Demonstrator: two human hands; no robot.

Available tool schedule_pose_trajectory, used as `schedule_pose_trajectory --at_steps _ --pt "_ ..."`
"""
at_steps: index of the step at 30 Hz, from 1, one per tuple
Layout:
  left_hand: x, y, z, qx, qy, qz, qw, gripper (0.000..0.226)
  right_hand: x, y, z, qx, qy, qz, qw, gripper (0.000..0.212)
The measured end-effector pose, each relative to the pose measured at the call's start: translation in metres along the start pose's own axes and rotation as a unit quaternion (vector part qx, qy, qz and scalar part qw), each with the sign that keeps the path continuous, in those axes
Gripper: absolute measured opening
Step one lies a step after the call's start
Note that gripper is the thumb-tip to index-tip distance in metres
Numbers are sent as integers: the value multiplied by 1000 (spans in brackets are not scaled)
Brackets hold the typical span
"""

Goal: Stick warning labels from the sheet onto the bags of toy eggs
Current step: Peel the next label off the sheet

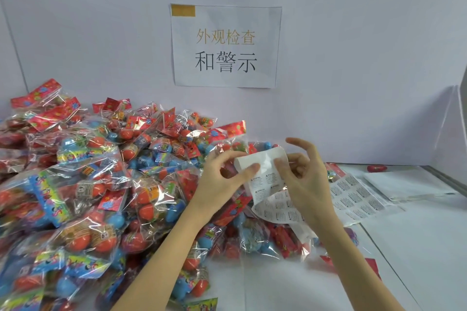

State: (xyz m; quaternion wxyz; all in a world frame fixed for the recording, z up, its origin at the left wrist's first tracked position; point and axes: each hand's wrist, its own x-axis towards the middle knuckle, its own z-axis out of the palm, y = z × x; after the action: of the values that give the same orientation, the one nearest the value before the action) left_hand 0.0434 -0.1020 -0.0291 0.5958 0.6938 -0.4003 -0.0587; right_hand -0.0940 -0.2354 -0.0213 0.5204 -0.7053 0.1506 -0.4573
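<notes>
A curled white sheet of warning labels (265,179) is held up above the heap of bags. My left hand (222,179) pinches its upper left edge between thumb and fingers. My right hand (303,177) pinches at the sheet's right side with thumb and forefinger, its other fingers lifted. Below and to the left spreads a big pile of clear bags of toy eggs (101,184), with red and blue eggs and red or blue header cards. One such bag (257,235) lies right under the sheet.
Another label sheet (358,197) lies flat on the white table to the right, beside more white sheets (404,184). A loose red egg (376,168) sits by the back wall. A paper sign (225,45) hangs on the wall. A white side panel (452,129) stands at far right.
</notes>
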Motion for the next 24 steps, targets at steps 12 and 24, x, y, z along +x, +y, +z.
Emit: schedule_pose_trajectory --at_steps 12,24 --pt "2 -3 4 23 24 9 999 29 4 -1 -8 1 -79 10 997 33" --pt "-5 -1 4 64 11 114 991 34 1 1 -2 -20 -41 -56 997 28"
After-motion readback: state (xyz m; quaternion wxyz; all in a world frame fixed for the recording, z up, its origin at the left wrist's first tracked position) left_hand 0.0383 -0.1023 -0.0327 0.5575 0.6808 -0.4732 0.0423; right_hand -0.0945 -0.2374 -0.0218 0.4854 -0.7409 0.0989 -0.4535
